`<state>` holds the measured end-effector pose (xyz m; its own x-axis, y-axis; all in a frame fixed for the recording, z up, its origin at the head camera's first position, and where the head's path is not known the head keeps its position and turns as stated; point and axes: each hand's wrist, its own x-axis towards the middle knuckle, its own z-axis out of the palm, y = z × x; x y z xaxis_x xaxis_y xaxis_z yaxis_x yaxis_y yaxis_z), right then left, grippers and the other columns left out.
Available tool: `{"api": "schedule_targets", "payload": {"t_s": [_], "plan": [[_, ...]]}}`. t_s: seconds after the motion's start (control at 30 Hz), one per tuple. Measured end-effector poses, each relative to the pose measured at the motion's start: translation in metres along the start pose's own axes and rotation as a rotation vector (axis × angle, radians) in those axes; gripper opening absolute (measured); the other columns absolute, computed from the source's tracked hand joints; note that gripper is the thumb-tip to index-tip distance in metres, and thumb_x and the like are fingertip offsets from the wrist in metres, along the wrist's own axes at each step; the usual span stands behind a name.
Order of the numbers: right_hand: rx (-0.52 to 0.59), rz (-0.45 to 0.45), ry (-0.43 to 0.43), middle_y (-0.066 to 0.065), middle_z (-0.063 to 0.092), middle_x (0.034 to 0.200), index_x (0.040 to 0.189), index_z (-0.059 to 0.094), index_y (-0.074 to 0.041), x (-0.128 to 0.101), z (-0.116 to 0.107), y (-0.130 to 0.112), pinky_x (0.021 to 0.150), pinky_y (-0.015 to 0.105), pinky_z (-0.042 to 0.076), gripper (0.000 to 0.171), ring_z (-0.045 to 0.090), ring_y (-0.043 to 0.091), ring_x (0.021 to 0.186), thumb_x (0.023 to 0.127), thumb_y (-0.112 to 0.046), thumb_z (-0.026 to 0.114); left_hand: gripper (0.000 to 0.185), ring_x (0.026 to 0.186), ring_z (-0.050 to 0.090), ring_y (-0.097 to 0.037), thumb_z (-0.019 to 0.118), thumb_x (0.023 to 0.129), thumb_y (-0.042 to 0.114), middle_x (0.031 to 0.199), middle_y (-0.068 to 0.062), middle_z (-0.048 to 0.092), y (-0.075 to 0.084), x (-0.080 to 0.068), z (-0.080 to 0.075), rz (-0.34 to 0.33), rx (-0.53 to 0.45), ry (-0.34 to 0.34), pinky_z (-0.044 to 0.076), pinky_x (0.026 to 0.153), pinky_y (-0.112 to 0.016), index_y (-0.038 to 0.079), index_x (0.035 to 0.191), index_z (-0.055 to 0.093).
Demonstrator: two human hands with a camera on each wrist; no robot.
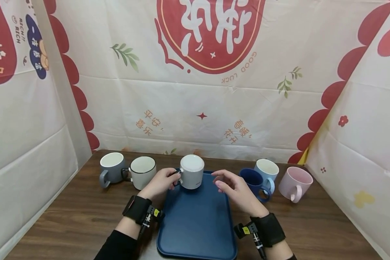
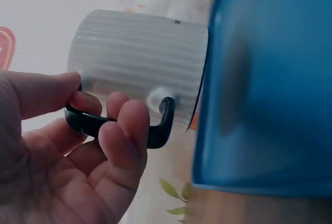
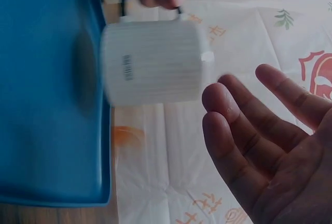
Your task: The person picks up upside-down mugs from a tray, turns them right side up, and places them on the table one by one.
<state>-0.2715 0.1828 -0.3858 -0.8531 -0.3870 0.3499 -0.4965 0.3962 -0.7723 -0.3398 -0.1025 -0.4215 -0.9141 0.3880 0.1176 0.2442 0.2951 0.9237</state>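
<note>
My left hand (image 1: 162, 182) grips the black handle of a white ribbed mug (image 1: 192, 173). The mug is upside down, its white base upward and dark rim toward the far end of the blue tray (image 1: 196, 224). In the left wrist view, thumb and fingers (image 2: 127, 130) curl round the handle (image 2: 85, 123). My right hand (image 1: 234, 189) is held to the right of the mug, apart from it, fingers loosely bent and holding nothing. The right wrist view shows its fingertips (image 3: 215, 125) near the base end of the mug (image 3: 155, 63).
On the left stand a grey mug (image 1: 112, 168) and a white mug with a black rim (image 1: 143, 173). A dark blue mug (image 1: 251, 180), a light blue mug (image 1: 266, 169) and a pink mug (image 1: 295, 182) stand on the right. A printed cloth (image 1: 201, 101) hangs behind the wooden table (image 1: 84, 216).
</note>
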Motion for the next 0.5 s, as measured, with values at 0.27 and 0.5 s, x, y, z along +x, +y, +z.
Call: {"api": "schedule_targets", "payload": {"t_s": [0.27,0.5], "plan": [[-0.101,0.038,0.058,0.013,0.052,0.137,0.141,0.049,-0.013,0.004,0.005,0.003,0.088,0.045,0.051,0.049,0.056,0.029,0.118,0.097,-0.026,0.066,0.029,0.070,0.058,-0.027,0.049,0.105,0.021,0.082,-0.014,0.059,0.023,-0.009,-0.012,0.102,0.000,-0.099,0.048,0.071,-0.039,-0.004,0.093,0.058],[-0.123,0.002,0.045,0.011,0.045,0.148,0.153,0.033,-0.018,0.006,0.011,0.005,0.099,0.057,0.043,0.070,0.044,0.034,0.133,0.094,-0.025,0.070,0.026,0.070,0.058,-0.027,0.050,0.105,0.021,0.077,-0.010,0.058,0.034,-0.015,-0.011,0.166,0.059,-0.182,0.047,0.071,-0.038,0.000,0.091,0.059]]}}
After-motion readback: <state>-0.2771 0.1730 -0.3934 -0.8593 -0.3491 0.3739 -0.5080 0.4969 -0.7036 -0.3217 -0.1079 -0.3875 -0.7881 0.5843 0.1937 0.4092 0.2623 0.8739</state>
